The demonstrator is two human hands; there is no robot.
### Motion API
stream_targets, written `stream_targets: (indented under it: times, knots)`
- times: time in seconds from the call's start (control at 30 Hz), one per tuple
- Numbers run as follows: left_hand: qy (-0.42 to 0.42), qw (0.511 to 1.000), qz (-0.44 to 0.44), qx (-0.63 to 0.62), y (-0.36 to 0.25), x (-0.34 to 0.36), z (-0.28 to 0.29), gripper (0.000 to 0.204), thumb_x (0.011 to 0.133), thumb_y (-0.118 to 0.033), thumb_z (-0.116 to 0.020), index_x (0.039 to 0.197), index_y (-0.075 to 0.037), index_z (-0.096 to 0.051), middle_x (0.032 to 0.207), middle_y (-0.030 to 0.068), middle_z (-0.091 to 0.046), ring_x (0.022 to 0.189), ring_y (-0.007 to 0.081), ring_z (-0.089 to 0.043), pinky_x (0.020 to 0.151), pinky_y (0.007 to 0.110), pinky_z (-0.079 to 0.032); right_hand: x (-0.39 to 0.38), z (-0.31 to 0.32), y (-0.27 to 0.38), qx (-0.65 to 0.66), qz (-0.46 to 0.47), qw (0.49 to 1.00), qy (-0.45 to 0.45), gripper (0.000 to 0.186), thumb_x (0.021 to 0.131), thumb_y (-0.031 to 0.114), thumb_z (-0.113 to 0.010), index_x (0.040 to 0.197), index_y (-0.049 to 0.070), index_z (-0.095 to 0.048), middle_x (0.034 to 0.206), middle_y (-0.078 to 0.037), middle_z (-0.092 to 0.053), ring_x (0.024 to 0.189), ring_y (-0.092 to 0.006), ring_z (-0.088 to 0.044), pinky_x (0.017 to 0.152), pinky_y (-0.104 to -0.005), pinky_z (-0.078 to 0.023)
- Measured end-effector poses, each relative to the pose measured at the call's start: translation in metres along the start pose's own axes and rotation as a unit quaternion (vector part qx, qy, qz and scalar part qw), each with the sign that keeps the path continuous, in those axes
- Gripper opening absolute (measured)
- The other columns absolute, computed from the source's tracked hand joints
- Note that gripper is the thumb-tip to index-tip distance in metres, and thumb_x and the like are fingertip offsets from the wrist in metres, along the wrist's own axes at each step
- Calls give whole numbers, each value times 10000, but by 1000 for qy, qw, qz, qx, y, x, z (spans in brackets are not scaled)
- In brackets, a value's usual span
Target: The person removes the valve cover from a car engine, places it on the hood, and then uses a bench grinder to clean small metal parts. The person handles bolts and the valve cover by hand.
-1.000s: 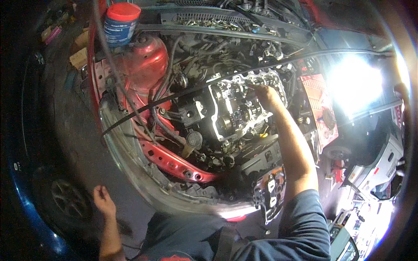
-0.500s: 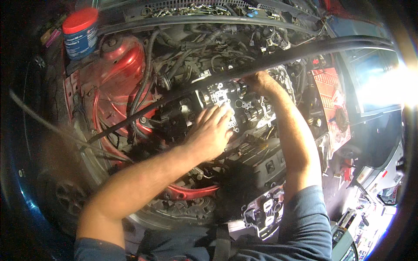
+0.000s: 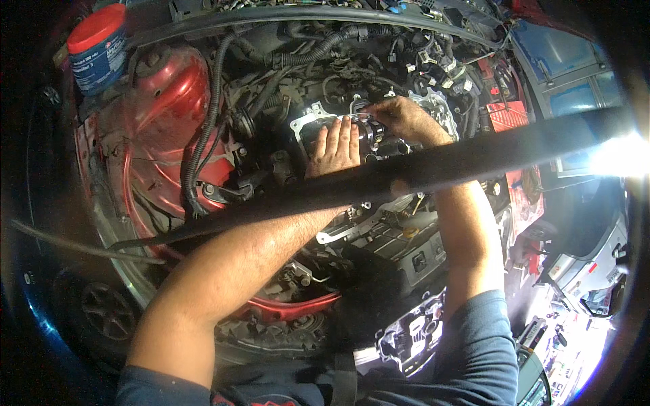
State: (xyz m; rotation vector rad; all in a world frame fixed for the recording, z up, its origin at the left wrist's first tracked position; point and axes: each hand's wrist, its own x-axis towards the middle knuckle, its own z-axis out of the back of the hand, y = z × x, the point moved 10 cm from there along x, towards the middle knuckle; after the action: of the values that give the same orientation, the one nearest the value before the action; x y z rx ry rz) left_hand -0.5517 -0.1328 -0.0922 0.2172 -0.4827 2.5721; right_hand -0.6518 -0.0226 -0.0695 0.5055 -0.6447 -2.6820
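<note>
An opened engine top [image 3: 372, 135] lies in the middle of the bay, with metal shafts, lobes and a bright machined rim showing. My left hand [image 3: 336, 145] rests palm down on its left part, fingers stretched out and pointing away from me. At the far side of the engine, my right hand [image 3: 409, 122] is curled, its fingertips pinched down near the rim. Whatever sits between those fingertips cannot be made out. A blurred dark bar [image 3: 433, 166] slants across the view, hiding my left wrist and part of my right forearm.
A blue tub with a red lid [image 3: 98, 51] stands at the upper left, by the red inner fender [image 3: 166, 101]. A ribbed hose [image 3: 213, 122] runs beside it. Nearer me lies a bright metal part with cutouts [image 3: 413, 331]. A red tray [image 3: 508, 118] and glaring light [image 3: 626, 155] are at right.
My left hand has moved farther away from me over the engine, fingers now flat. The dark bar now crosses lower, uncovering my right hand. The whole view has shifted slightly.
</note>
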Motion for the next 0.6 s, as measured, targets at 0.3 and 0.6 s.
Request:
stream_targets:
  times: [0.3,0.6]
  knots:
    - [64,996,49,-23,1,9,6,930,833,-394,-667,1487,87,-213,1564,239,-225,1454,361,-221,1209,463,-125,0,-6,1,35,-16,999,19,240,968,197,-599,1175,132,-703,1123,-111,-712,1016,-208,-684,932,-322,-508]
    - [73,994,72,23,-1,13,11,951,812,-439,-638,1487,84,-222,1570,218,-228,1432,356,-267,1204,456,-144,5,-5,6,45,4,998,37,238,971,171,-586,1163,96,-705,1135,-127,-708,1034,-181,-672,942,-323,-506]
